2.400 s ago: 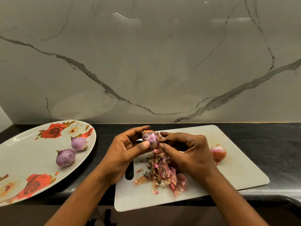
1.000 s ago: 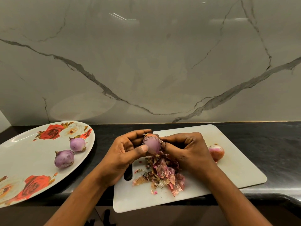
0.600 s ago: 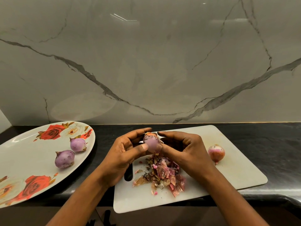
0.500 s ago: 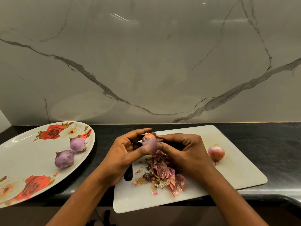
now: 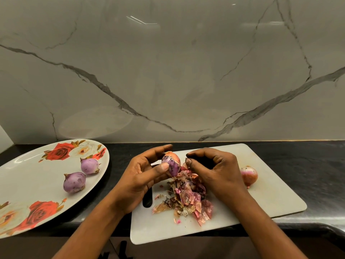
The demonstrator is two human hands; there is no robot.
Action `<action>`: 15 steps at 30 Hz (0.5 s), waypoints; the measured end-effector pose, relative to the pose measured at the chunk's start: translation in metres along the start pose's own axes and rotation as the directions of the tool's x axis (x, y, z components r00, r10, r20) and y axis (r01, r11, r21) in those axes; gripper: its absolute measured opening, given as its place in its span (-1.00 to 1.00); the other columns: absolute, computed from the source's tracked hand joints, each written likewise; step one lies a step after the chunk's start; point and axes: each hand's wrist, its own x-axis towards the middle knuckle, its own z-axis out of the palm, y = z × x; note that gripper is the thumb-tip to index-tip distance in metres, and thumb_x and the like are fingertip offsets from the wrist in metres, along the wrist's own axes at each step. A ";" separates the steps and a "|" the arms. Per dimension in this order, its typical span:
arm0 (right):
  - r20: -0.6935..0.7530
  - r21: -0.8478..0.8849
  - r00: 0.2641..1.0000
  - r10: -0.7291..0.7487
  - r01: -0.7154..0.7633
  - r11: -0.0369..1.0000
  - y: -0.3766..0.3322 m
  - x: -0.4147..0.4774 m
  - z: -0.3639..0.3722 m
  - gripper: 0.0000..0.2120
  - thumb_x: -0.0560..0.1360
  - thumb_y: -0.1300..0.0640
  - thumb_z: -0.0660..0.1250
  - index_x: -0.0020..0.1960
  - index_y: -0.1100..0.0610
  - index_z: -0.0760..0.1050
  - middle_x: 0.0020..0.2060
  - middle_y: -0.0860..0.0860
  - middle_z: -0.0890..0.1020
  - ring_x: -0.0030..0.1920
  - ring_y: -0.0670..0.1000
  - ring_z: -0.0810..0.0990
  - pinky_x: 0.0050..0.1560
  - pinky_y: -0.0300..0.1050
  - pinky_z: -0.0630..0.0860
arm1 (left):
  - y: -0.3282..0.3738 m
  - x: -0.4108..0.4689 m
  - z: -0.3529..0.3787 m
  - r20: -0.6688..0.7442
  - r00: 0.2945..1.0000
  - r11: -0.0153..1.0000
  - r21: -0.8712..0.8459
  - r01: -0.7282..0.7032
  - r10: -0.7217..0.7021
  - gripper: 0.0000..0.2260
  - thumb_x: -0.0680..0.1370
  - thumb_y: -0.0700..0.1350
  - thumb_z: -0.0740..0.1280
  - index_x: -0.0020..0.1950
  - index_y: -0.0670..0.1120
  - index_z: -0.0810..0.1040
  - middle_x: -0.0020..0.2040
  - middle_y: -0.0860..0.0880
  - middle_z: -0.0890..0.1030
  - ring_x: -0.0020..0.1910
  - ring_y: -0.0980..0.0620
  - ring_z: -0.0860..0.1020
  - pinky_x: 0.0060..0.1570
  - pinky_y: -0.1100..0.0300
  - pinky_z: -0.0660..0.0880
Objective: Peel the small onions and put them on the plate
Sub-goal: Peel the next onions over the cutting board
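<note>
**Two hands peeling a small onion over a white cutting board**

A pale marble wall with dark grey veins fills the upper half of the view. Below it runs a black countertop.

On the left of the counter lies one large oval plate, white with red and cream roses printed round its rim. To its right, nearer the front edge, lies one white cutting board with a dark handle slot at its left end.

Two bare forearms reach in from the bottom. The left hand grips a half-peeled onion above the board's left part – thumb pressed on its near side, fingers curled behind it. The onion shows purple flesh low down and papery orange skin on top. The right hand sits just beside the onion, fingers curled, with thumb and forefinger tips drawn together next to a pink flake of skin. Whether they pinch that flake cannot be told.

Under the hands, one loose pile of skins – pink, tan and brown scraps – lies on the board.

There are four small onions in all. Two peeled onions, purple and smooth, rest on the plate: one nearer the viewer, one further back, close together but apart. One is the held onion. One unpeeled onion, reddish and glossy, lies on the board to the right of the right hand.
</note>
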 end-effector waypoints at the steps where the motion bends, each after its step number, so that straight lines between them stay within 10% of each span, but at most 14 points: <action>1: 0.001 -0.002 1.000 -0.002 0.002 1.000 -0.001 0.000 0.000 -0.79 0.51 0.20 0.55 0.12 0.03 0.73 -0.04 -0.15 0.76 0.00 -0.20 0.73 0.07 -0.23 0.67 | -0.001 0.000 -0.001 0.000 1.000 1.000 -0.007 -0.002 0.002 -0.54 0.55 -0.19 0.49 0.45 0.01 0.57 0.28 -0.08 0.65 0.26 -0.14 0.67 0.07 0.12 0.66; 15: 0.248 0.046 0.965 0.088 -0.103 0.994 -0.028 0.013 -0.013 -0.68 0.48 -0.11 0.48 0.17 0.00 0.72 -0.09 -0.12 0.77 -0.09 -0.08 0.76 -0.07 -0.08 0.73 | -0.003 0.001 -0.001 -0.018 0.996 0.992 0.092 -0.086 0.088 -0.31 0.45 -0.27 0.53 0.53 0.04 0.44 0.33 -0.11 0.65 0.26 -0.17 0.67 0.23 -0.08 0.64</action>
